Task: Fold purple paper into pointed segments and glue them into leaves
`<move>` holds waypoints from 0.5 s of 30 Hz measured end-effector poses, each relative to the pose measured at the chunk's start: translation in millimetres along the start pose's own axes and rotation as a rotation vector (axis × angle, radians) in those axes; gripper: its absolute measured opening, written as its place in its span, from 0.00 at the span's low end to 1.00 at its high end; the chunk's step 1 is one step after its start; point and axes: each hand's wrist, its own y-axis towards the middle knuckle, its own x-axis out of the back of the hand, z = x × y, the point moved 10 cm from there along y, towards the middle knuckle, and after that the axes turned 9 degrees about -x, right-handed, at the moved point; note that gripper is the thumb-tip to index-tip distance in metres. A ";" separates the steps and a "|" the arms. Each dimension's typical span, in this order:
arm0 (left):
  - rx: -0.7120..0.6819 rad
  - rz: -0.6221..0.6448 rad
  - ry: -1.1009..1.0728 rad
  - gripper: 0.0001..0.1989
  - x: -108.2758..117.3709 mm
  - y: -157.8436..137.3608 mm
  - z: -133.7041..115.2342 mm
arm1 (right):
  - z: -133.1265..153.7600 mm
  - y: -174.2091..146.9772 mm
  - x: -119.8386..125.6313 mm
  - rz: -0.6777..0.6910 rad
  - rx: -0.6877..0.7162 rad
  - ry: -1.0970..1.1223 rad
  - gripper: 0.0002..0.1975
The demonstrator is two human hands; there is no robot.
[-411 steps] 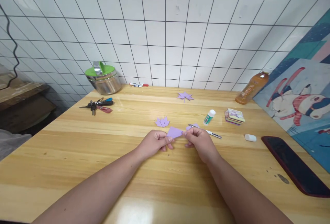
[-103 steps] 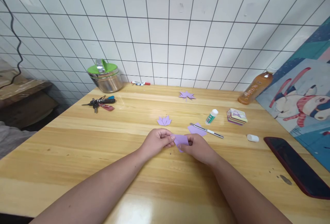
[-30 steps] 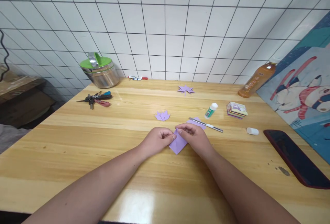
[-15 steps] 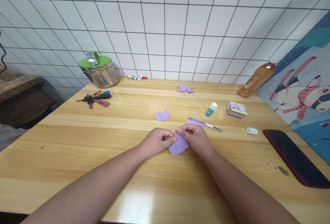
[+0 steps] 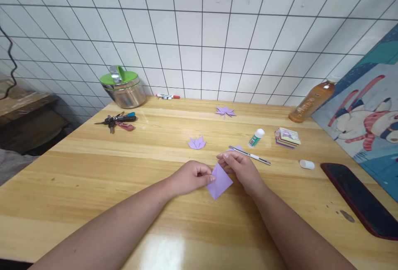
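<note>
A square of purple paper [image 5: 221,183] with a crease down it is held above the table, one corner pointing toward me. My left hand [image 5: 194,177] pinches its left edge, thumb on top. At the upper right edge, my right hand [image 5: 242,170] has its fingers curled against the paper, with thumb and index finger close to the top corner. Just beyond that hand, a slim utility knife [image 5: 253,155] lies over another purple paper piece [image 5: 238,148], partly hidden. A folded purple paper shape with pointed petals [image 5: 197,143] lies beyond my left hand.
Farther back lies a larger pointed purple paper shape [image 5: 225,112]. To the right are a glue stick [image 5: 256,138], its white cap [image 5: 306,164], a paper stack [image 5: 287,137], a phone [image 5: 360,199] and a bottle [image 5: 312,101]. Keys [image 5: 116,121], a marker [image 5: 168,96] and a steel pot [image 5: 124,90] stand left.
The purple paper has turned and shows more of its face. My right thumb and index finger have come away from the top corner, while my left hand keeps its pinch. The view has shifted slightly.
</note>
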 end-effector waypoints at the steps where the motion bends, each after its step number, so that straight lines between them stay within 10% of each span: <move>1: -0.002 0.007 0.003 0.16 -0.2 0.1 0.4 | 0.4 -0.6 -3.5 0.042 0.000 -0.013 0.19; 15: 0.008 0.055 0.142 0.14 -5.1 -1.4 3.5 | 10.5 -5.0 0.0 -0.064 0.108 -0.228 0.12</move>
